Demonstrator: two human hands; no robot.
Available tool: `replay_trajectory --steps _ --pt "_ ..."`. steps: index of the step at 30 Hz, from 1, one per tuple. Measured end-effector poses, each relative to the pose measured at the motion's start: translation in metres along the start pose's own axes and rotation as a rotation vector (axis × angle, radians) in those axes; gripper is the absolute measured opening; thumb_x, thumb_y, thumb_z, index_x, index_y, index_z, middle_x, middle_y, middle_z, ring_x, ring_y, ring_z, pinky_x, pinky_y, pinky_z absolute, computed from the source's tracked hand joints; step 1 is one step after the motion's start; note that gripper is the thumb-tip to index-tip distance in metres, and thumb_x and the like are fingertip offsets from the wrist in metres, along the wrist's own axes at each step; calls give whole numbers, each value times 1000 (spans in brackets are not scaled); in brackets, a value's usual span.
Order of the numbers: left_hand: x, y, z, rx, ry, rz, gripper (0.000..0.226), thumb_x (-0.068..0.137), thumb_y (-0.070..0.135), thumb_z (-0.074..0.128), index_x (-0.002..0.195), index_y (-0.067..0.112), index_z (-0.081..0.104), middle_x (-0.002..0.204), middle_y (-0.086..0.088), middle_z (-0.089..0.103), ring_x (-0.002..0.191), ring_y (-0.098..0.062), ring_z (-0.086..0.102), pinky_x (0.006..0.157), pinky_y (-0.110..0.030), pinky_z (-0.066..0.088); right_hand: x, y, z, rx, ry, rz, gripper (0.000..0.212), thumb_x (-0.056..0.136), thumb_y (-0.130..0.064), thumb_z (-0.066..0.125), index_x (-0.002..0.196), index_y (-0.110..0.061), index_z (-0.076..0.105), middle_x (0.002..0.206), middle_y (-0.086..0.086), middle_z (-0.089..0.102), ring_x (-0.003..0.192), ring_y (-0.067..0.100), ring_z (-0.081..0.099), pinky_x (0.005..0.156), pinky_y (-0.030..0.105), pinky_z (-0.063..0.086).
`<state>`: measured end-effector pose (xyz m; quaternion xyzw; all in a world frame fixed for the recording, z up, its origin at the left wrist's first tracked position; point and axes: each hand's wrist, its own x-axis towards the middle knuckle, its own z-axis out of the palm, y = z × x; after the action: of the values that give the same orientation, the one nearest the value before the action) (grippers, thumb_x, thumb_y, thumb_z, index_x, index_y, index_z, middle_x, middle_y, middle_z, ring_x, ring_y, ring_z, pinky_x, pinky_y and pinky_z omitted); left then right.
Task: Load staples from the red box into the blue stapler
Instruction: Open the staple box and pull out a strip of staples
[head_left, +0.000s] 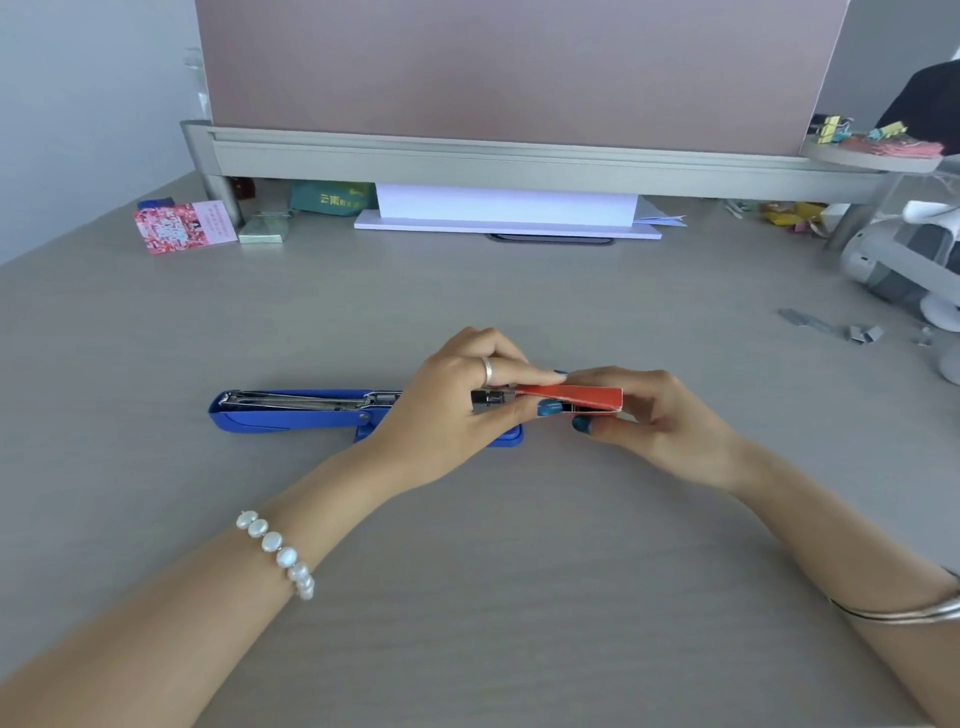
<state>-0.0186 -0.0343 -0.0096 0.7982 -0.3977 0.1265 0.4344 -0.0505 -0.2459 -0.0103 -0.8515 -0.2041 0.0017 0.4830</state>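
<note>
The blue stapler lies opened flat on the grey desk, its metal staple channel facing up on the left half. My left hand hovers over the stapler's right half and hides it. Its thumb and fingers pinch a dark strip of staples sticking out of the open end of the red box. My right hand grips the red box from the right side, just above the desk.
Loose staple strips lie at the right. A white device stands at the right edge. At the back under a raised shelf are a pink card, a small green box and white paper.
</note>
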Motion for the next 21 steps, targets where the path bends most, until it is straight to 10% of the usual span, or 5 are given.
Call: replay_trajectory --steps 5,12,21 --pt "0 5 -2 5 57 -29 31 88 19 60 117 30 60 78 12 62 76 -11 54 76 -19 43 1 1 0 -8 0 18 32 81 2 61 106 -19 66 111 11 66 102 15 61 86 18 46" --pt "0 11 -1 185 123 30 16 92 17 48 101 29 42 68 5 58 64 -10 52 63 -31 46 1 -1 1 10 -40 12 35 79 -8 57 111 -19 64 117 -1 67 111 12 58 94 15 41" --pt "3 9 2 160 103 89 21 89 10 43 87 25 58 108 11 52 86 -15 55 71 -36 48 0 0 1 13 -57 47 29 81 -5 58 107 -17 66 115 1 67 110 12 58 93 15 42"
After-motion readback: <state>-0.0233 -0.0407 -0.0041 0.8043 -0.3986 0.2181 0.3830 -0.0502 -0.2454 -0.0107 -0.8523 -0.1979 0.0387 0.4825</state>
